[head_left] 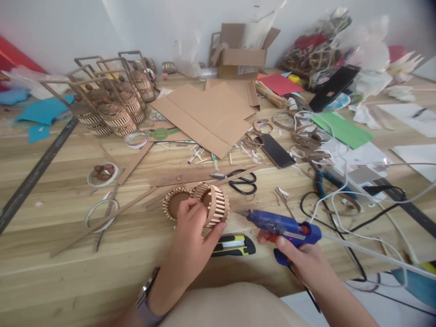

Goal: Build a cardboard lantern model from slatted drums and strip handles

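My left hand (192,234) is closed on a small round basket (213,203) made of cardboard slats, tilted on its side just above the table. Beside it lies a second slatted cardboard ring (174,202), flat on the wood. My right hand (299,259) grips a blue hot glue gun (284,225); its nozzle points left, close to the basket's side. A yellow and black utility knife (234,245) lies between the two hands.
Black scissors (242,181) and a phone (276,151) lie beyond the basket. Finished slatted baskets with handles (114,109) stand at the back left. Flat cardboard sheets (207,113), a cardboard box (241,56), coloured paper, cardboard rings and cables crowd the right.
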A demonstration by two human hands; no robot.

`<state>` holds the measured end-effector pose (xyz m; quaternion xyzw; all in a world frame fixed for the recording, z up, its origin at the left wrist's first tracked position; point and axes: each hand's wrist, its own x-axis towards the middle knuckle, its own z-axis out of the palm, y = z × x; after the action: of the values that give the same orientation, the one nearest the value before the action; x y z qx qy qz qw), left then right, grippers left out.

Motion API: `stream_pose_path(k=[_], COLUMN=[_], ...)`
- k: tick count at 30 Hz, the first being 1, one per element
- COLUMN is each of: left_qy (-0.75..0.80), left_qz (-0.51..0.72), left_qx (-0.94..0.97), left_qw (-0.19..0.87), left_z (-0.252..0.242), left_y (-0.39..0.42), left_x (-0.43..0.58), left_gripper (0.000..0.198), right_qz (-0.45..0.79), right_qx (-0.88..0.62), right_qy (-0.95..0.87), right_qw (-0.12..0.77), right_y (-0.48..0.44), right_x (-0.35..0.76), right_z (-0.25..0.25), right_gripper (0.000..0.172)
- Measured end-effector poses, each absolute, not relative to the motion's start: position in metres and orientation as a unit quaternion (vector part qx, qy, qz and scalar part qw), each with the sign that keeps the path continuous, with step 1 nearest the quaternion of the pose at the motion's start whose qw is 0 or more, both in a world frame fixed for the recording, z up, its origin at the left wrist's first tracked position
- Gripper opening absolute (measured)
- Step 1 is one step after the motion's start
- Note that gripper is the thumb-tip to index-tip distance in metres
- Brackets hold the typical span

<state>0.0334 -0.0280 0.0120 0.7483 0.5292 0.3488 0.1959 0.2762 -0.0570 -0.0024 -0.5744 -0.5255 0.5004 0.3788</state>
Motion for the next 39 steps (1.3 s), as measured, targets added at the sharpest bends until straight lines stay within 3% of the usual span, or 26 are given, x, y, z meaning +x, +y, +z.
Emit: stream_pose_path(k=[8, 39], left_qy=[0.501, 0.445], left_qz=[0.367, 0.415], left_qx=[0.766, 0.779], left_qw=[0.165, 0.152], left_z=[0.014, 0.027], left_y=[-0.032, -0.043], left_x=[0.031, 0.031], left_gripper=[0.017, 0.015], right_qz=[0.502, 0.501], right_qx=[-0.586, -0.54], right_qy=[-0.533, -0.578], right_qw=[0.347, 0.353], right_y=[-0.064, -0.068], right_x=[0.264, 0.268], right_z=[0.014, 0.02], right_gripper=[0.058, 0.057])
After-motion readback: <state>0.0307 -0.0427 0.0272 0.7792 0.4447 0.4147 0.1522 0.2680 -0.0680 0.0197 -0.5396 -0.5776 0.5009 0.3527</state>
